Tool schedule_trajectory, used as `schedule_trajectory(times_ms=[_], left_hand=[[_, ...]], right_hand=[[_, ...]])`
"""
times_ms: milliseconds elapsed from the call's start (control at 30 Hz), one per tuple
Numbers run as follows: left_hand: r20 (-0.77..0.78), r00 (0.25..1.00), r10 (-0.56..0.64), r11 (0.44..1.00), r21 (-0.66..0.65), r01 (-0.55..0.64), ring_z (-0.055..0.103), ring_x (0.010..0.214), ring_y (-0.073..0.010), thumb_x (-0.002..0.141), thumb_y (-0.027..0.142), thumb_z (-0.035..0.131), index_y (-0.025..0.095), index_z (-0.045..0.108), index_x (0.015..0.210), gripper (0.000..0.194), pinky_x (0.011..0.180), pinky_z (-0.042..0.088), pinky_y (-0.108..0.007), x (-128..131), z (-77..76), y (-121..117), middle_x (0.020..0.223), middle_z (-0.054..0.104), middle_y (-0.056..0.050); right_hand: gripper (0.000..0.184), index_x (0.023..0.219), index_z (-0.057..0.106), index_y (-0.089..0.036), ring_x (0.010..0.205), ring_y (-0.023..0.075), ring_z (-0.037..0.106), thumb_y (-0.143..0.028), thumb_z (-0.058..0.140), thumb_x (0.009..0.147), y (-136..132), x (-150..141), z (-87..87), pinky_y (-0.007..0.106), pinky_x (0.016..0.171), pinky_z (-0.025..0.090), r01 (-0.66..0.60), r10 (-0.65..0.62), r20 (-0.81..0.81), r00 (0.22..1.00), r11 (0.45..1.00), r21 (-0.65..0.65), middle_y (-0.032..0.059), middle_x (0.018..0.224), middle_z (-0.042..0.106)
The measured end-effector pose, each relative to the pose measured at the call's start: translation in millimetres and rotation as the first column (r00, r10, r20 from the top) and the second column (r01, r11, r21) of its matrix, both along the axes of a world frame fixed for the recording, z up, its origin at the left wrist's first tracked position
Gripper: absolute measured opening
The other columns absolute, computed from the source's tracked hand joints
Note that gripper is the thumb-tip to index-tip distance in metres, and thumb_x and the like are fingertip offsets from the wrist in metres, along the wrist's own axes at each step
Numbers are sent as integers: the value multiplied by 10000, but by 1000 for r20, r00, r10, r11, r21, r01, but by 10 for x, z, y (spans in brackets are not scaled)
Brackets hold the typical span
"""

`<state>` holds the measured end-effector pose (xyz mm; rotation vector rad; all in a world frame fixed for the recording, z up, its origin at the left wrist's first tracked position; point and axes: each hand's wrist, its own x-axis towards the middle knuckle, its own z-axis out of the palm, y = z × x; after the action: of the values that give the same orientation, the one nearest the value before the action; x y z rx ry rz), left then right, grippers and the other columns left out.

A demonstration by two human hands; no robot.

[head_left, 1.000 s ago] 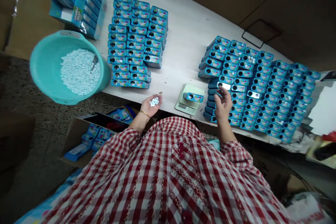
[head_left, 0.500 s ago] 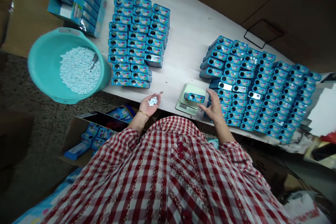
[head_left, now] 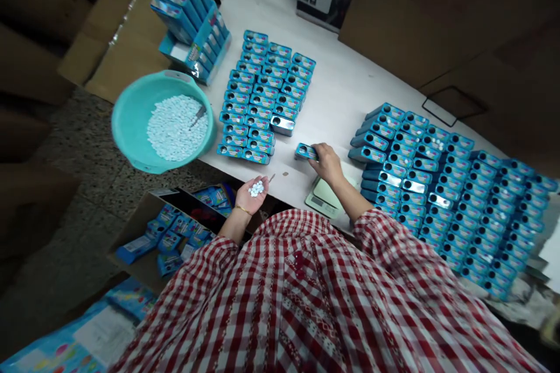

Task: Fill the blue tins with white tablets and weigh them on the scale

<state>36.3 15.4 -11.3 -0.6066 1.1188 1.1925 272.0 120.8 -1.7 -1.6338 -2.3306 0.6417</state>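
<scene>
My right hand [head_left: 327, 164] grips a small blue tin [head_left: 305, 152] and holds it over the white table [head_left: 332, 93], left of the pale green scale [head_left: 326, 196] and close to the left block of blue tins [head_left: 262, 96]. My left hand [head_left: 252, 192] is cupped palm up near the table's front edge with a small heap of white tablets [head_left: 256, 188] in it. A larger block of blue tins [head_left: 441, 180] fills the table on the right.
A teal basin [head_left: 131, 122] of white tablets, with a scoop in it, overhangs the table's left edge. Blue display cartons [head_left: 192, 17] stand behind it. An open cardboard box [head_left: 144, 227] of blue tins sits on the floor below. Brown cartons line the far side.
My right hand has taken the tin off the scale and carried it left towards the left block. The left hand stays cupped with the tablets. The view has swung left.
</scene>
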Motion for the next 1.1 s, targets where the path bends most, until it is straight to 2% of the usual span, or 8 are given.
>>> schedule_trajectory(times_ms=[167, 267, 400, 533, 667, 867, 1000, 1100], left_hand=[[-17, 1000, 26, 1000, 3, -26, 653, 770, -187, 830, 130, 416, 71, 593, 769, 197, 661, 559, -281, -18, 3, -52, 798, 655, -152], [-15, 1000, 18, 1000, -17, -18, 655, 769, -187, 829, 120, 414, 73, 591, 782, 189, 662, 563, -287, 4, -41, -81, 797, 656, -149], [13, 1000, -28, 998, -47, 29, 657, 765, -189, 831, 118, 404, 78, 591, 794, 195, 660, 566, -296, 97, -71, -66, 784, 660, -144], [25, 997, -74, 997, -22, 74, 659, 750, -190, 827, 123, 405, 74, 599, 789, 204, 647, 565, -294, 212, 0, 9, 759, 662, -144], [38, 989, -140, 990, 4, 140, 661, 771, -191, 817, 114, 418, 74, 612, 797, 199, 649, 559, -281, 291, 62, 81, 769, 667, -143], [72, 970, -232, 973, 24, 231, 658, 776, -189, 809, 129, 449, 82, 625, 809, 182, 656, 554, -282, 438, 53, 135, 773, 670, -141], [81, 947, -312, 950, 59, 308, 655, 773, -185, 814, 138, 447, 68, 628, 807, 195, 663, 546, -274, 499, 74, 160, 776, 669, -147], [67, 946, -318, 948, 45, 316, 655, 757, -178, 821, 145, 437, 77, 625, 792, 202, 648, 548, -270, 483, 94, 155, 768, 668, -134]], right_hand=[[372, 1182, 505, -196, 1056, 203, 495, -199, 421, 820, 388, -456, -142, 337, 878, 438, 0, 4, -141, 990, 1000, 25, 84, 1191, 524], [357, 1166, 527, -190, 1117, 205, 443, -189, 393, 835, 301, -6, -81, 358, 929, 392, 62, -53, -63, 997, 987, 147, 86, 1240, 491], [261, 1008, 622, -185, 1049, 278, 423, -257, 477, 803, 33, 956, 3, 442, 865, 360, 312, -373, 235, 898, 914, 258, 118, 1123, 531], [204, 910, 647, -215, 1084, 293, 380, -236, 469, 812, -75, 1439, -53, 447, 853, 325, 215, -308, 379, 872, 939, 269, 91, 1172, 508], [243, 893, 646, -224, 1064, 269, 400, -174, 416, 834, -176, 1347, 106, 438, 871, 322, 13, -115, 382, 917, 966, 259, 79, 1188, 511], [276, 938, 646, -244, 941, 241, 456, -110, 449, 799, -775, 836, 415, 423, 862, 341, -172, 123, 389, 913, 981, 93, 86, 1113, 563], [251, 1033, 618, -265, 961, 231, 483, -206, 476, 835, -1009, 770, 315, 395, 850, 387, -105, 80, 280, 957, 992, 75, 69, 1149, 570], [294, 1115, 579, -236, 1038, 235, 493, -319, 488, 848, -1074, 978, 297, 401, 902, 398, 119, -134, 86, 987, 980, 157, 82, 1184, 563]])
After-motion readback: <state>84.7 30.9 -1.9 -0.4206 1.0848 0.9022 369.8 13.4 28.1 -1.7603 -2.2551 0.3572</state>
